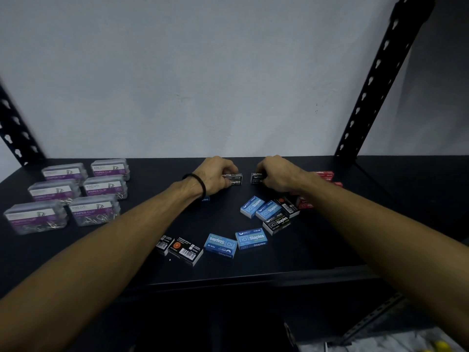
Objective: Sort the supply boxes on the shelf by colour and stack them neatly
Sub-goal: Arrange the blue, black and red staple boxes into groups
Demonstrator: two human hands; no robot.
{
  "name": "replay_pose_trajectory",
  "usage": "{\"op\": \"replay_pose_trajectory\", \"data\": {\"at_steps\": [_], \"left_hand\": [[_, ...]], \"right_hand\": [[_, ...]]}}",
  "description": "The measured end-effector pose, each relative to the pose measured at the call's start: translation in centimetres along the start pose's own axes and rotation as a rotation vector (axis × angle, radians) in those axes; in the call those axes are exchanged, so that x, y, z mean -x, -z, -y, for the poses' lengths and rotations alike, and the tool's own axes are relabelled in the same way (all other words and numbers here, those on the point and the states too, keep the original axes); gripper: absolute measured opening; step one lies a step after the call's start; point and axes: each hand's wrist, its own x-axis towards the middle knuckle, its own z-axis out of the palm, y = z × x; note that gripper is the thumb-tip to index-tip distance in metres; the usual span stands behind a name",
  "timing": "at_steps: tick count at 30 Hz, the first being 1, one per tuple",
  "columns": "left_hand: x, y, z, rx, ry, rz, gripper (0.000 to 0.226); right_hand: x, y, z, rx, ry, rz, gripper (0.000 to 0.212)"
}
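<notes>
Small staple boxes lie scattered on a black shelf (330,240). My left hand (215,175) grips a black staple box (235,179) near the back of the shelf. Beside it, my right hand (278,175) grips another black staple box (256,178). Several blue staple boxes lie nearer me, among them a pair (261,208) and two more (236,242) at the front. A black box (276,223) rests against the blue pair. Red boxes (326,175) sit behind my right forearm, partly hidden. White-and-black barcode boxes (184,250) lie at the front left.
Several clear paper clip boxes with purple labels (73,191) stand in two rows at the left. Black slotted uprights (380,80) frame the shelf at both sides, with a pale wall behind. A lower shelf edge and some white material (380,341) show at bottom right.
</notes>
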Motion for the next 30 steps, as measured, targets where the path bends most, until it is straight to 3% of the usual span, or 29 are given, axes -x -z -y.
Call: {"op": "replay_pose_trajectory", "data": {"at_steps": [6,12,16,22,26,30], "left_hand": [[0.7,0.4,0.2,-0.022,-0.025,-0.077,0.054],[2.6,1.3,-1.2,-0.013,-0.101,-0.26,0.031],[4.4,0.8,-3.1,0.07,-0.086,-0.161,0.024],[6.3,-1.1,-4.9,0.02,-0.008,0.066,0.036],[6.8,-1.8,-5.5,-0.022,0.033,0.105,0.046],[6.9,-1.5,-5.7,-0.02,0.072,0.143,0.036]], "right_hand": [[0.9,0.4,-0.5,0.098,0.06,-0.138,0.05],[3.3,1.0,-0.3,0.026,0.166,-0.175,0.034],[5.6,0.7,0.4,-0.029,0.198,-0.111,0.031],[7.9,0.0,1.0,-0.056,0.184,0.039,0.036],[8.3,0.0,1.1,-0.043,0.154,0.08,0.039],[8.4,-0.1,1.0,-0.026,0.145,0.088,0.039]]}}
